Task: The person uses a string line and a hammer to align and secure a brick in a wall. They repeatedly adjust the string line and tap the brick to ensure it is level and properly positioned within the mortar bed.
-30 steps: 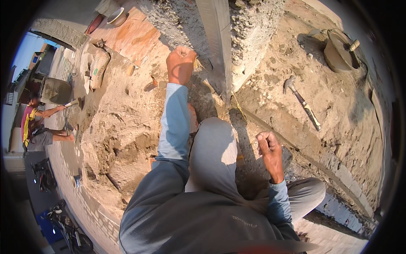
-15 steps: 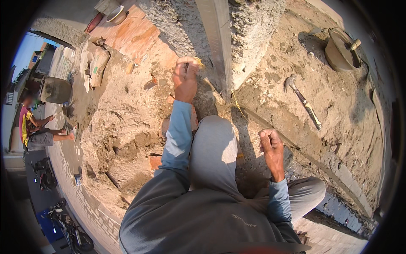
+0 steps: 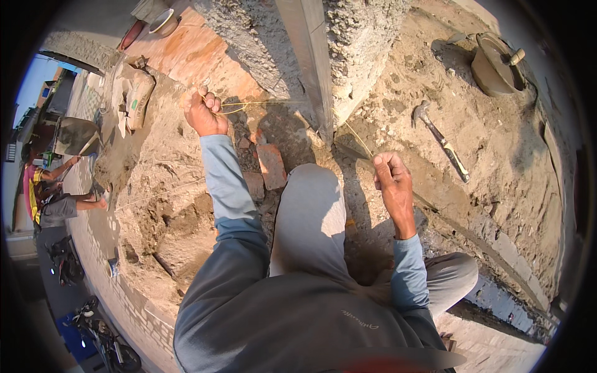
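The right hand (image 3: 395,186) is nearest, thumb and forefinger pinched together on a yellow string (image 3: 359,135) that runs from the fingertips to the foot of a grey post (image 3: 309,56). Farther out, the left hand (image 3: 207,115) is curled, its fingers clamped on string too; one strand stretches from it to the post and another loops just below. The post hides the middle, so I cannot tell whether both hands hold one length. Between the hands lie two larger brick pieces (image 3: 272,166), reddish, among smaller rubble. Beyond the right hand lies one claw hammer (image 3: 443,144), apart from the fingers. Past it is one grey bucket (image 3: 485,74), tilted, with one tool handle (image 3: 517,56) at its rim; what it holds is unclear. Off to the left lies one pale sack (image 3: 142,99), and farther away sits one white bowl (image 3: 163,23), its contents too small to make out. Over at the left edge are one co-worker (image 3: 46,186) and two motorcycles (image 3: 102,339)
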The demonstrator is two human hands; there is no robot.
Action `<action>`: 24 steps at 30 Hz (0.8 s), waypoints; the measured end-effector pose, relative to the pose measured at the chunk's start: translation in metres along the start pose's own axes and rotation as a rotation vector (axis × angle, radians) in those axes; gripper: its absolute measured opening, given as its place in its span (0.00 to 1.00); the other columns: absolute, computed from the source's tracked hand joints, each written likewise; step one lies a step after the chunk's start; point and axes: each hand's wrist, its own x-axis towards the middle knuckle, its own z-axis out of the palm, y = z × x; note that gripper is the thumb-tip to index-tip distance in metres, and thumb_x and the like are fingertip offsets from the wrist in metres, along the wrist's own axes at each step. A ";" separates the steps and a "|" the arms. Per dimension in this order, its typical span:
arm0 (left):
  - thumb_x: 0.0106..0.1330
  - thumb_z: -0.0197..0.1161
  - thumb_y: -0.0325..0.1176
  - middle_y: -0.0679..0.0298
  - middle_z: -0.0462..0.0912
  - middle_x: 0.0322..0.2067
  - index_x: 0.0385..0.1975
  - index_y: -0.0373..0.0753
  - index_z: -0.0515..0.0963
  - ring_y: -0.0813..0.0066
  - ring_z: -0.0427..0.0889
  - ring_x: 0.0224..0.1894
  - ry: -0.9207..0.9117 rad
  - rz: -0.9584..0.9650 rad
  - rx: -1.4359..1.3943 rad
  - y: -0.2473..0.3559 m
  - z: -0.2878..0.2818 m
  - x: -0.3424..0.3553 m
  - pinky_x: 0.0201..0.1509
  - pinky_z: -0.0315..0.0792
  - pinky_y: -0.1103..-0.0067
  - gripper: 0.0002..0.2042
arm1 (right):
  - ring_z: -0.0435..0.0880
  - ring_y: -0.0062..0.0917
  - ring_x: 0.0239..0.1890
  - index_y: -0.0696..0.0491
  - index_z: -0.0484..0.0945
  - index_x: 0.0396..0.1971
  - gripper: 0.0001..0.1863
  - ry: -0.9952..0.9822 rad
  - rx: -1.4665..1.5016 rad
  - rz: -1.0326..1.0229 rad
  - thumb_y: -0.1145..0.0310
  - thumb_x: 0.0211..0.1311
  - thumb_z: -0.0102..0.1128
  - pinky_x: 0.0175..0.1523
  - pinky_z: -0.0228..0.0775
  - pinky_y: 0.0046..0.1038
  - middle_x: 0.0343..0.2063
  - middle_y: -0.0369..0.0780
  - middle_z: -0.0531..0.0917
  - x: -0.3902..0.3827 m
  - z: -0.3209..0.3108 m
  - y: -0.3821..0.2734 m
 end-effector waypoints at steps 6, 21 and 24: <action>0.70 0.57 0.34 0.57 0.83 0.26 0.35 0.36 0.74 0.65 0.80 0.23 0.175 0.303 1.555 0.031 -0.076 0.012 0.29 0.75 0.71 0.07 | 0.68 0.13 0.24 0.53 0.76 0.36 0.13 -0.089 -0.101 -0.057 0.58 0.73 0.53 0.30 0.63 0.21 0.22 0.30 0.73 0.040 0.025 -0.006; 0.71 0.54 0.31 0.51 0.79 0.45 0.55 0.34 0.74 0.58 0.82 0.36 -0.598 -0.441 0.938 -0.098 0.034 -0.120 0.47 0.76 0.67 0.15 | 0.71 0.14 0.22 0.55 0.78 0.32 0.11 -0.089 -0.111 -0.002 0.64 0.71 0.54 0.28 0.65 0.22 0.22 0.32 0.77 0.078 0.066 -0.004; 0.71 0.52 0.30 0.50 0.79 0.46 0.54 0.34 0.74 0.58 0.82 0.35 -0.678 -0.253 0.951 -0.110 0.019 -0.113 0.51 0.74 0.65 0.15 | 0.71 0.13 0.22 0.55 0.78 0.31 0.11 -0.093 -0.137 -0.016 0.64 0.70 0.55 0.29 0.65 0.22 0.22 0.32 0.78 0.086 0.065 -0.003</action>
